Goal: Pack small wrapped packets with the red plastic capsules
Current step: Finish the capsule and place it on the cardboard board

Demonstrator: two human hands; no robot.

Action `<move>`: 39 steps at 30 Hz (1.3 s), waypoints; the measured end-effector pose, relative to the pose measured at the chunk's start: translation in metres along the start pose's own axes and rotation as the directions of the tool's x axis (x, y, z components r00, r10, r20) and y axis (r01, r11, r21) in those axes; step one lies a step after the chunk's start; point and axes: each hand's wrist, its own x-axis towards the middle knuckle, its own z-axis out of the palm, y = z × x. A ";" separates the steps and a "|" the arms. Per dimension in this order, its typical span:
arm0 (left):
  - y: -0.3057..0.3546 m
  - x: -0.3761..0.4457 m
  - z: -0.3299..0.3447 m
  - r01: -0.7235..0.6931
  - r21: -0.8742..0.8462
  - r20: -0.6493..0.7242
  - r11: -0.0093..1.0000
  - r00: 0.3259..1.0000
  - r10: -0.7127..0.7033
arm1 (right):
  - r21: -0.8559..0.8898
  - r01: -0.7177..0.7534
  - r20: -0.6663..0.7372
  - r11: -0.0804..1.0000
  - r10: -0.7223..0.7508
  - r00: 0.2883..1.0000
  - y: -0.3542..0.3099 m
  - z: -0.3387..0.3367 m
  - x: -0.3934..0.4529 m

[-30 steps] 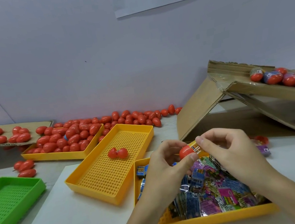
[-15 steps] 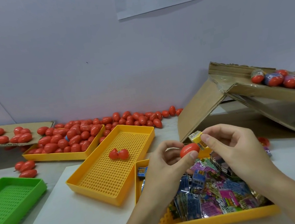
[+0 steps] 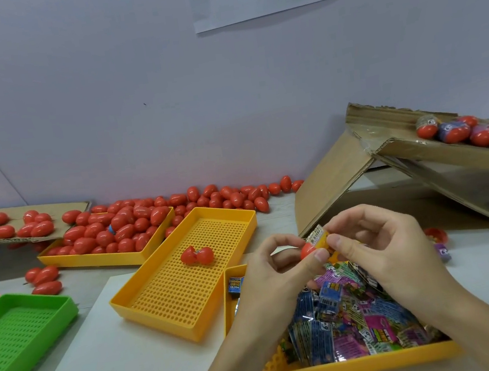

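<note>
My left hand (image 3: 276, 278) pinches a red capsule half (image 3: 306, 250) between thumb and fingers. My right hand (image 3: 380, 244) pinches a small yellow wrapped packet (image 3: 317, 237) and holds it against the capsule's open side. Both hands hover over a yellow tray (image 3: 356, 366) heaped with colourful wrapped packets (image 3: 347, 325). An opened red capsule (image 3: 197, 255) lies in the perforated yellow tray (image 3: 164, 294) to the left.
A yellow tray (image 3: 96, 259) full of red capsules stands at the back left, with more capsules loose along the wall (image 3: 226, 195). A green tray (image 3: 16, 337) sits at the left. A tilted cardboard box (image 3: 406, 159) at the right holds wrapped capsules (image 3: 461, 131).
My right hand lifted the yellow packet out of the tray, raised it above the capsule half, then brought it down against the capsule's opening. My left hand kept the capsule nearly still.
</note>
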 end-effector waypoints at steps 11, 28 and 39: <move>0.001 0.000 -0.001 0.000 0.044 -0.017 0.999 1.000 0.001 | 0.116 -0.090 0.047 0.989 0.085 0.995 0.004 -0.003 0.002; 0.005 -0.003 0.002 0.016 0.163 -0.035 0.987 0.999 -0.010 | -0.088 -0.048 0.119 0.995 0.058 0.991 0.005 -0.010 0.002; 0.010 -0.005 0.004 0.017 0.166 -0.006 0.986 1.000 -0.016 | -0.060 -0.069 0.147 0.996 0.077 0.986 0.005 -0.010 0.002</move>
